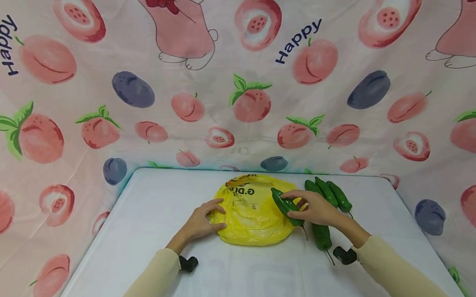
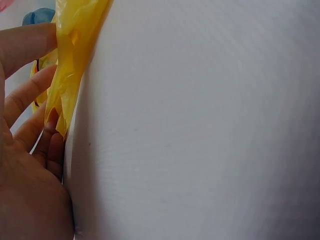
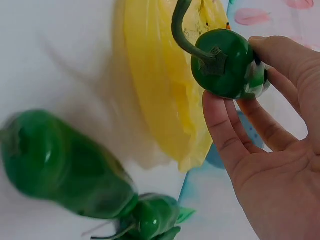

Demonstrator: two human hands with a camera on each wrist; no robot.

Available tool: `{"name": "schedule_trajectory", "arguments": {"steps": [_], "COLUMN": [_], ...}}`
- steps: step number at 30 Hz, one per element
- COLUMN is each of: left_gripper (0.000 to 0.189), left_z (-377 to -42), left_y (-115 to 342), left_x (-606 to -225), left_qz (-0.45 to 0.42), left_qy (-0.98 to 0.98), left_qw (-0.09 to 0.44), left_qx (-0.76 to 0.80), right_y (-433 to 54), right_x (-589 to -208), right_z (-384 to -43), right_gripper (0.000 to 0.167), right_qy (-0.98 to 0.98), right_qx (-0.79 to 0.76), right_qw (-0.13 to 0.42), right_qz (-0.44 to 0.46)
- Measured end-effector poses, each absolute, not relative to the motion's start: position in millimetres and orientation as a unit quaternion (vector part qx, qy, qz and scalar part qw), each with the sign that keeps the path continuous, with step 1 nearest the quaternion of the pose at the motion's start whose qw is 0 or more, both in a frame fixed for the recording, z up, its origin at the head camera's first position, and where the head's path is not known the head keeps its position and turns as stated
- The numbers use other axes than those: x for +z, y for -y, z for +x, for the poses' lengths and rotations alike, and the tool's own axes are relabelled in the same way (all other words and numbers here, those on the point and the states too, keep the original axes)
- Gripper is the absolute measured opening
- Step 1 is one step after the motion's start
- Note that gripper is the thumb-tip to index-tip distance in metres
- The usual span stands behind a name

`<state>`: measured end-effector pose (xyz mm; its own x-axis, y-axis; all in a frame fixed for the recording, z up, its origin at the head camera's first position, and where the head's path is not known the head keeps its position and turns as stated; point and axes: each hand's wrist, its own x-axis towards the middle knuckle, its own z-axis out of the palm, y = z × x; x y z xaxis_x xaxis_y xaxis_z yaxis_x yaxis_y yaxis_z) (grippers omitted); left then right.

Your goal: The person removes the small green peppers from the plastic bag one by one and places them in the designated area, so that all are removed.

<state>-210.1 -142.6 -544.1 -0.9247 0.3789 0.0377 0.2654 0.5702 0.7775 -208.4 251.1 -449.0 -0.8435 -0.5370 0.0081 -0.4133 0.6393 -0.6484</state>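
Observation:
A yellow plastic bag (image 1: 254, 221) with dark print lies on the white table, spread and slightly puffed. At its left edge my left hand (image 1: 202, 218) holds the plastic, with thumb and fingers apart; the left wrist view shows its fingertips partly hidden behind the yellow film. Over the bag's right side, my right hand (image 1: 313, 208) pinches a long green chili pepper (image 1: 285, 207) between thumb and fingers. The pepper tilts, its curved stem (image 3: 187, 30) towards the near side. Beneath and behind the right hand lie several more green peppers (image 1: 321, 236).
The white table (image 1: 159, 193) ends at a back edge against a hanging cloth (image 1: 209, 79) printed with peaches and rabbits. Three peppers lie side by side at the back right (image 1: 339, 196). A dark wrist device (image 1: 344, 255) sits on each sleeve.

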Motion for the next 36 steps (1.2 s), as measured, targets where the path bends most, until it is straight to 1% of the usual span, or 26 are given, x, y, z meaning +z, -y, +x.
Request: {"name": "schedule_trajectory", "arguments": {"steps": [10,23,36], "left_gripper": [0.031,0.031,0.031], "left_z": [-208.7,-209.4,-209.0], "left_y": [141.6,143.0,143.0], "left_x": [-543.2,-543.8,-543.2], "left_qz": [0.181,0.173,0.172], "left_qy": [-0.883,-0.881,-0.881], "left_qw": [0.066,0.074,0.077], "left_qx": [0.427,0.433,0.433], "right_y": [-284.1,-321.6,-351.9], "right_x": [-445.2,-447.0,-452.2], "right_z": [-193.1,-173.7,-153.0], "right_gripper": [0.05,0.051,0.053], "right_qy": [-0.899,-0.913,-0.914], "right_qx": [-0.348,-0.353,-0.368], "right_qw": [0.062,0.053,0.028], "right_qz": [-0.257,-0.197,-0.171]}}
